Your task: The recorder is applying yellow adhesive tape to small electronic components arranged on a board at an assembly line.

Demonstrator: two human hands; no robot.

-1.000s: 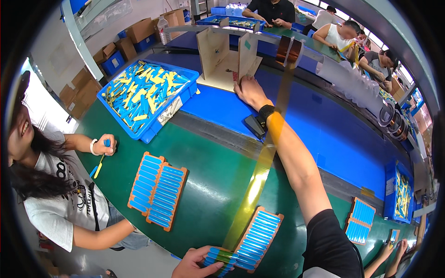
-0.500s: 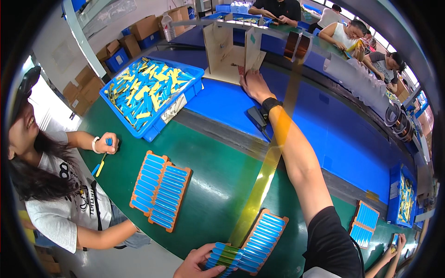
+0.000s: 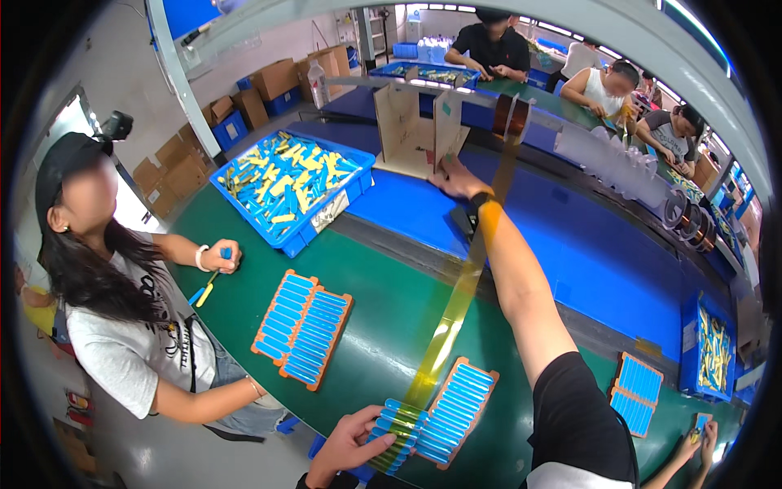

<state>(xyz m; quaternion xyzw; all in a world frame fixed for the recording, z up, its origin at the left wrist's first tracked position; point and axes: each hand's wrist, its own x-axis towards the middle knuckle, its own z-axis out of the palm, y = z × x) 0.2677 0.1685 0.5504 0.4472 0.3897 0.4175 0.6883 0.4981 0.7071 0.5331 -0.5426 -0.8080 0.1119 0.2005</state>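
My left hand (image 3: 355, 447), low in the middle, is closed on a row of blue strips (image 3: 394, 432). A long band of clear amber tape (image 3: 448, 326) lies across these strips. The band runs up over my right forearm to a tape roll (image 3: 511, 118) at the back. My right hand (image 3: 458, 178) reaches far forward, its fingers closed on the lower right part of a wooden stand (image 3: 405, 151) with two upright panels. Right beside the held strips is an orange tray (image 3: 487, 389) filled with blue strips.
Two more orange trays (image 3: 303, 330) of blue strips lie to the left, near a co-worker (image 3: 114, 285) holding a blue-handled tool. A blue bin (image 3: 293, 187) of blue and yellow pieces stands behind. Another bin (image 3: 707, 350) is at right, with a black device (image 3: 463, 222) by my wrist.
The view has tilted up, so the co-worker's head shows fully. My left hand has turned the strips a little, showing more of them. My right hand stays at the wooden stand.
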